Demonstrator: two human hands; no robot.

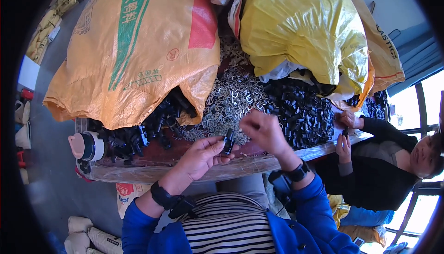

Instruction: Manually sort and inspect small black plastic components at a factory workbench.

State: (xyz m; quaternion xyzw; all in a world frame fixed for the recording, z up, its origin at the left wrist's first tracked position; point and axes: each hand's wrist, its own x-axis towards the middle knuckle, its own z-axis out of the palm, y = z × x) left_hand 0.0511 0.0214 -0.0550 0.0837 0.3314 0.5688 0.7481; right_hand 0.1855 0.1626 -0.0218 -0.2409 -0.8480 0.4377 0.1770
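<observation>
A round white cup with a pink lid (pixel 86 146) sits left; a blue cloth curtain (pixel 416 52) hangs far right.

Gray floor (pixel 53 147) L; bright windows (pixel 434 94) R w/ dk frames (pixel 422 108) (daylight v. strong), blue curtain (pixel 416 52) & pale wall (pixel 400 4) far R.

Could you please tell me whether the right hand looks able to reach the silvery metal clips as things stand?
Probably yes: the right hand, though blurred, looks close to the silvery metal clips, and nothing visible blocks the way.
</observation>
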